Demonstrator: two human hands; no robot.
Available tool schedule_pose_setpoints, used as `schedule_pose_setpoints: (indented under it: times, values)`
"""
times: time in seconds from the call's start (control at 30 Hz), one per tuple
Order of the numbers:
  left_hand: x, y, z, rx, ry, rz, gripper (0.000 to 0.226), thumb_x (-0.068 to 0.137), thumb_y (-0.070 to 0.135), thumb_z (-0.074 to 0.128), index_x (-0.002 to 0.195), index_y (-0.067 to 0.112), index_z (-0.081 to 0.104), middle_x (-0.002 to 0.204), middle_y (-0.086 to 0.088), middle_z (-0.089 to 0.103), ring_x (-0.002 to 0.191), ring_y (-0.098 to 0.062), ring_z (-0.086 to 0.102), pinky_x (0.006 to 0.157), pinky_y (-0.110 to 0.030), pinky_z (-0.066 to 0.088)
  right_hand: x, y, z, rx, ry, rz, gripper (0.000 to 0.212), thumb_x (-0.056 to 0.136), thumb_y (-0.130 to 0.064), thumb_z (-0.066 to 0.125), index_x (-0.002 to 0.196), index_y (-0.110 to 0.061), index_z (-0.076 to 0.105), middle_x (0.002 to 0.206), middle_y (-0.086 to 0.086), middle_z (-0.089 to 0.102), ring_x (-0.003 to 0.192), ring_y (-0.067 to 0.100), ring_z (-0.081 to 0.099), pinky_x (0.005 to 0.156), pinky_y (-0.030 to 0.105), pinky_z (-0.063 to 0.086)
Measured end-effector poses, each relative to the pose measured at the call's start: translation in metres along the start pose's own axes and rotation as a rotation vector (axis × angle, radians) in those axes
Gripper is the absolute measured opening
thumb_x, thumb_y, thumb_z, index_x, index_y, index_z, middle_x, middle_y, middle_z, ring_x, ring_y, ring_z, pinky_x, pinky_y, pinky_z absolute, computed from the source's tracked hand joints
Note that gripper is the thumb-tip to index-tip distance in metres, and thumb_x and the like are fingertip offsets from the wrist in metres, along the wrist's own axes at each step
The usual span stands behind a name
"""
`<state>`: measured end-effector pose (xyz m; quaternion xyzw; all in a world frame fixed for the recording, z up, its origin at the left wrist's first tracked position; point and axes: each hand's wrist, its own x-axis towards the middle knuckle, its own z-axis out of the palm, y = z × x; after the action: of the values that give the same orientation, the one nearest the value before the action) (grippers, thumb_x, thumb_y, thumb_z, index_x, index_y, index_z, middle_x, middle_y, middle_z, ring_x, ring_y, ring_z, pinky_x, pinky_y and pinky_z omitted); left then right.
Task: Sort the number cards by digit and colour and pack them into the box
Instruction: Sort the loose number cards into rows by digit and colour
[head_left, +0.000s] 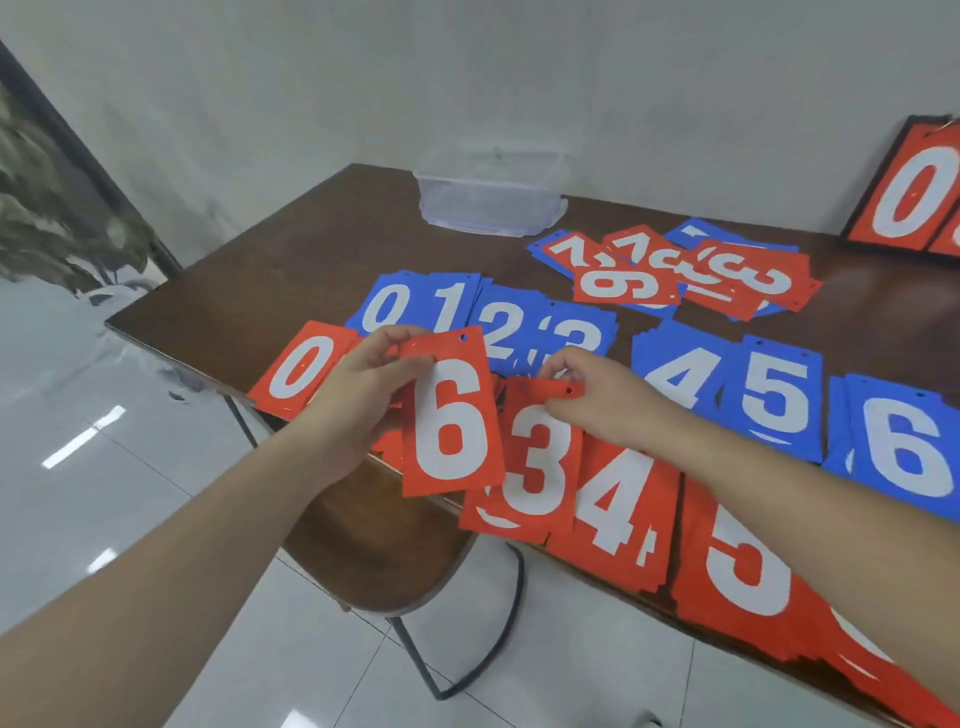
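L hand (358, 384) is gripping a red 6 card (451, 410) above the table edge; R hand (597, 400) is pinching the red 3 card (540, 457)'s top. Clear box (491, 195) is sitting at the far side, w/ an unsorted pile (675, 270) just beside it.

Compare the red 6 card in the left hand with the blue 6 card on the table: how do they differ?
The red 6 card is held off the table by the left hand; the blue 6 card lies flat on the table. The red 6 card is alone in the fingers; the blue 6 card tops a stack in the blue row. Both show a white 6 and punched holes along the top.
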<state>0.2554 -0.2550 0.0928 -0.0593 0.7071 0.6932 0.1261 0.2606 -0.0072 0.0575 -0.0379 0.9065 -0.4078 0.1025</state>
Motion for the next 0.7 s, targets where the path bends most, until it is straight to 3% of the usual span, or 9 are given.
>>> schedule_pose_setpoints:
  times: [0.13,0.23,0.3,0.47,0.6,0.7]
  values:
    - [0.000,-0.006,-0.005,0.027,-0.076,0.010,0.020,0.098,0.024,0.063,0.118,0.029,0.062,0.100,0.005,0.077,0.090,-0.019,0.076,0.072,-0.038,0.062,0.003,0.009,0.019,-0.200,0.124,-0.030,0.018,0.086,-0.031,0.074,0.100,-0.027,0.064,0.104,-0.007,0.062,0.104,0.019,0.054,0.073,0.027,0.043]
    - [0.000,-0.008,-0.002,0.021,-0.131,-0.004,0.018,0.098,0.024,0.062,0.116,0.027,0.062,0.098,0.004,0.077,0.090,-0.020,0.076,0.073,-0.039,0.062,0.001,0.019,0.016,-0.407,0.177,-0.019,0.032,0.084,-0.044,0.075,0.110,-0.030,0.064,0.115,-0.009,0.055,0.112,0.018,0.043,0.090,0.032,0.040]
    - [0.002,-0.009,0.006,0.024,-0.171,-0.011,0.015,0.098,0.020,0.062,0.113,0.023,0.063,0.096,0.003,0.077,0.089,-0.020,0.076,0.072,-0.037,0.062,-0.007,0.025,0.005,-0.353,0.246,-0.014,0.029,0.088,-0.044,0.073,0.112,-0.031,0.063,0.116,-0.010,0.053,0.114,0.016,0.041,0.097,0.033,0.038]
    - [0.008,-0.008,0.047,0.146,-0.335,0.020,0.013,0.097,0.012,0.064,0.108,0.018,0.058,0.099,-0.003,0.077,0.089,-0.023,0.076,0.073,-0.039,0.063,-0.042,0.058,-0.040,-0.229,0.430,0.037,0.011,0.095,-0.030,0.066,0.104,-0.034,0.060,0.114,-0.010,0.056,0.115,0.013,0.041,0.092,0.027,0.031]
    - [0.008,-0.007,0.103,0.270,-0.493,0.047,0.022,0.097,0.009,0.064,0.115,0.019,0.057,0.108,-0.006,0.073,0.091,-0.023,0.075,0.081,-0.044,0.062,-0.081,0.090,-0.077,-0.209,0.526,0.117,0.014,0.094,-0.024,0.066,0.102,-0.035,0.060,0.112,-0.010,0.056,0.114,0.016,0.044,0.091,0.026,0.031]
    - [0.004,-0.005,0.151,0.326,-0.611,0.066,0.032,0.097,0.009,0.064,0.124,0.025,0.059,0.113,0.001,0.069,0.090,-0.015,0.075,0.076,-0.036,0.063,-0.109,0.110,-0.097,-0.225,0.583,0.174,0.013,0.094,-0.024,0.066,0.101,-0.033,0.061,0.111,-0.007,0.057,0.113,0.019,0.046,0.090,0.025,0.031]
